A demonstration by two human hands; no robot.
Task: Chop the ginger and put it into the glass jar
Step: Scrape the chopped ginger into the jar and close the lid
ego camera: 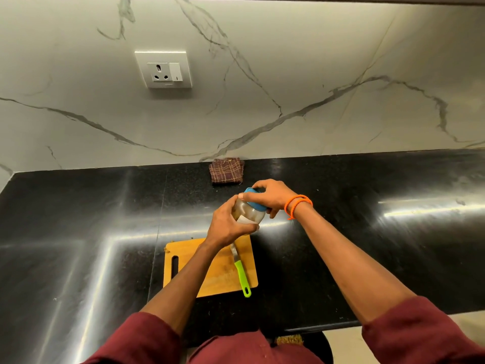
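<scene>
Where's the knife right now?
The knife lies on the wooden cutting board near its right edge, green handle toward the person, just below the left hand holding the glass jar.

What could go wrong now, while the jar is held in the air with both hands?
The jar is tilted above the board, gripped by the left hand; it might slip and break. The right hand grips the lid; a loose lid may spill. The knife lies beneath.

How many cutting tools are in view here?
1: a knife with a green handle, lying on the cutting board below the jar. Its blade tip is hidden behind the left hand.
</scene>
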